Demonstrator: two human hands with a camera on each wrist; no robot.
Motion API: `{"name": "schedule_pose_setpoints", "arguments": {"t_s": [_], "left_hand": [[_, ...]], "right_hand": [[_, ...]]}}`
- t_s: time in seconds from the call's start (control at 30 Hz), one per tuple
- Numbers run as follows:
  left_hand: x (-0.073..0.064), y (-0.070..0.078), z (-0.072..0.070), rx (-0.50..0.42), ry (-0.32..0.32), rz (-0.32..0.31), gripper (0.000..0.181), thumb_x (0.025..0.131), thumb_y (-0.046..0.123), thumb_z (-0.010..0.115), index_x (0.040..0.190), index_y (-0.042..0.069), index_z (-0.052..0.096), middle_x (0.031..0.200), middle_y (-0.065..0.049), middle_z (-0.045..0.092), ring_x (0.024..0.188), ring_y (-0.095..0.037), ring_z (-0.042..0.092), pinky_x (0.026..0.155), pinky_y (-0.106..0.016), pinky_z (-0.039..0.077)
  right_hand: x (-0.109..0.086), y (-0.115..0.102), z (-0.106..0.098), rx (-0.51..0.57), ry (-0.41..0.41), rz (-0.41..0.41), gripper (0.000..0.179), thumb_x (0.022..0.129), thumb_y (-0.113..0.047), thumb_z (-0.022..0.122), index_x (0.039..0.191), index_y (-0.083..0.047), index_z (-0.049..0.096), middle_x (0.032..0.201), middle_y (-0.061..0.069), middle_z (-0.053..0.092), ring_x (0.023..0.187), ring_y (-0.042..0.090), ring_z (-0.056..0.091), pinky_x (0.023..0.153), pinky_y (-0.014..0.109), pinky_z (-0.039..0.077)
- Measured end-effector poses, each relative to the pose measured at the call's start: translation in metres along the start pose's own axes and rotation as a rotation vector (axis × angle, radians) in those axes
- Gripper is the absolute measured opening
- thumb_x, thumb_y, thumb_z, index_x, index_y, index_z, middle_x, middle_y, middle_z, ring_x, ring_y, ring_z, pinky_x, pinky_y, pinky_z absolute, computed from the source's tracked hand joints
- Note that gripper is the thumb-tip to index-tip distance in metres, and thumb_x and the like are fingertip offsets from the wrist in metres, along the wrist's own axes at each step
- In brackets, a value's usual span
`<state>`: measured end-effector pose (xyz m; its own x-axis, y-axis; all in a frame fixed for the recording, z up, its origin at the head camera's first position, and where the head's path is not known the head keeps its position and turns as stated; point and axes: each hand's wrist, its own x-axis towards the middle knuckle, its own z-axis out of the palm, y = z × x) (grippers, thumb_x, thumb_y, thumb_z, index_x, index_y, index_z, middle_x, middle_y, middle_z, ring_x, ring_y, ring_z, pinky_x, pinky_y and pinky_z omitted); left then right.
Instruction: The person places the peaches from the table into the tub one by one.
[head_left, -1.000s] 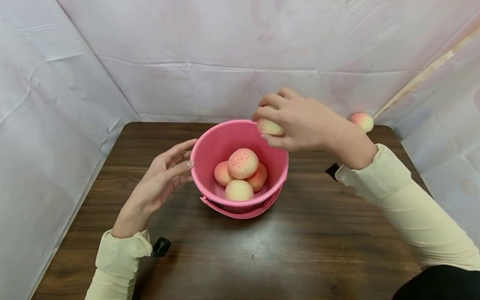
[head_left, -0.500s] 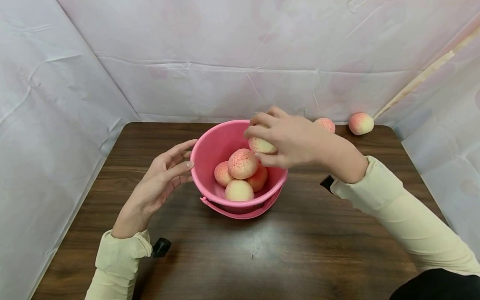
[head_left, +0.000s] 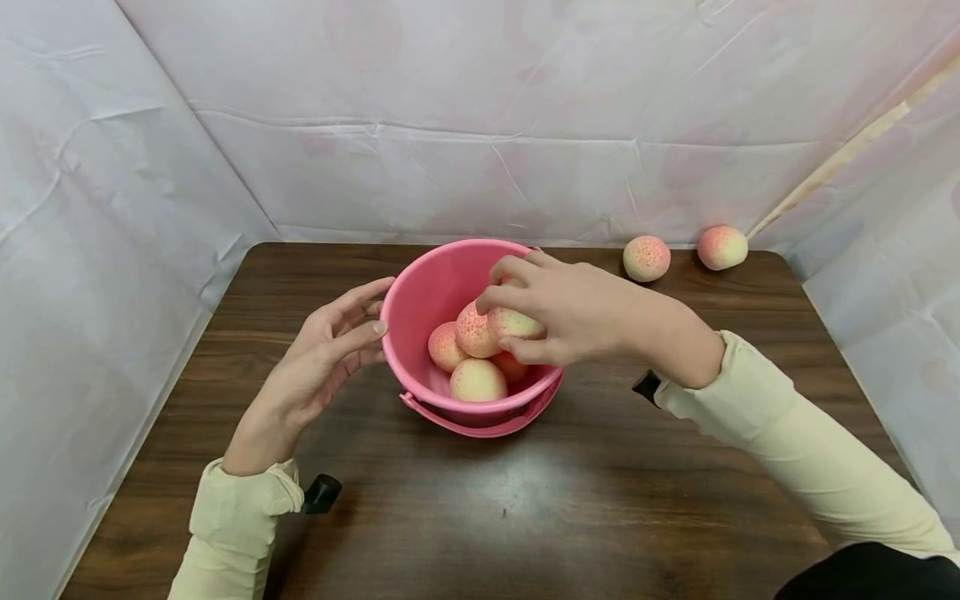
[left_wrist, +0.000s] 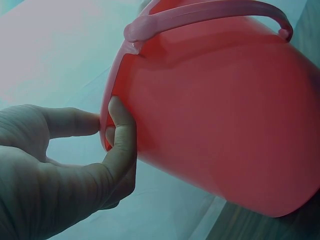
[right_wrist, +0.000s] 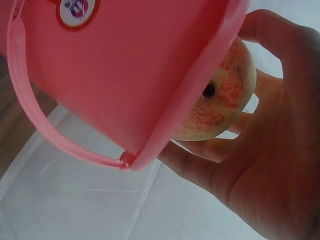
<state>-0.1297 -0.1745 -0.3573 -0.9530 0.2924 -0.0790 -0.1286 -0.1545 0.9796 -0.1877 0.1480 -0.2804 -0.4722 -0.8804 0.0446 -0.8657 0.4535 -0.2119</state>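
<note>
A pink bucket (head_left: 420, 287) stands on the table with several peaches (head_left: 478, 381) inside, yellow with red speckles. My left hand (head_left: 322, 354) pinches its left rim. The left wrist view shows the thumb and fingers of that hand (left_wrist: 75, 165) on either side of the rim. Over the right part of the bucket's mouth, my right hand (head_left: 577, 308) grips another peach (head_left: 513, 323). That peach (right_wrist: 227, 100) shows a dark spot in the right wrist view, partly hidden by the bucket (right_wrist: 115, 75). Whether it touches the peaches below, I cannot tell.
Two more peaches lie near the table's back right corner, a nearer one (head_left: 647, 258) and one by the corner (head_left: 722, 247). The bucket's handle (head_left: 480, 432) hangs down at the front. Pale sheets (head_left: 450, 167) surround the dark wooden table (head_left: 600, 500).
My right hand has come down and slightly left with its peach, from above the bucket's back right rim into the mouth. A peach behind that arm is now uncovered. The left hand stays put.
</note>
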Motion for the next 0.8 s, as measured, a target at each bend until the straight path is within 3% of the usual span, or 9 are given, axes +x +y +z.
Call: {"name": "schedule_pose_setpoints", "arguments": {"t_s": [0.27,0.43,0.63,0.8], "left_hand": [[0.000,0.000,0.000,-0.001,-0.001,0.005,0.060,0.104,0.003,0.059,0.159,0.008,0.039,0.136,-0.016,0.055,0.107,-0.019,0.070,0.087,-0.029,0.065],[0.000,0.000,0.001,-0.003,-0.002,0.008,0.059,0.104,0.003,0.059,0.159,0.008,0.039,0.136,-0.016,0.055,0.108,-0.019,0.069,0.088,-0.030,0.065],[0.000,0.000,0.001,-0.013,0.002,0.006,0.059,0.104,0.002,0.059,0.159,0.008,0.040,0.136,-0.016,0.054,0.108,-0.019,0.069,0.087,-0.030,0.065],[0.001,0.001,0.000,-0.003,0.001,0.003,0.058,0.104,0.003,0.059,0.159,0.007,0.040,0.138,-0.016,0.054,0.109,-0.020,0.069,0.087,-0.030,0.065]], "right_hand": [[0.002,-0.008,0.005,0.040,-0.044,-0.017,0.040,0.095,-0.031,0.064,0.134,-0.024,0.064,0.126,0.000,0.056,0.088,0.011,0.059,0.077,0.030,0.056],[0.003,-0.012,0.009,0.044,-0.086,-0.008,0.044,0.092,-0.029,0.062,0.135,-0.019,0.060,0.120,-0.004,0.056,0.090,0.012,0.057,0.087,0.028,0.053],[0.005,-0.012,0.012,0.114,-0.127,0.027,0.040,0.090,-0.029,0.064,0.128,-0.017,0.057,0.121,-0.007,0.061,0.107,0.013,0.058,0.102,0.031,0.050],[0.008,-0.011,0.016,0.121,-0.101,-0.034,0.032,0.091,-0.030,0.066,0.120,-0.018,0.061,0.121,-0.001,0.059,0.106,0.017,0.055,0.101,0.034,0.048]]}}
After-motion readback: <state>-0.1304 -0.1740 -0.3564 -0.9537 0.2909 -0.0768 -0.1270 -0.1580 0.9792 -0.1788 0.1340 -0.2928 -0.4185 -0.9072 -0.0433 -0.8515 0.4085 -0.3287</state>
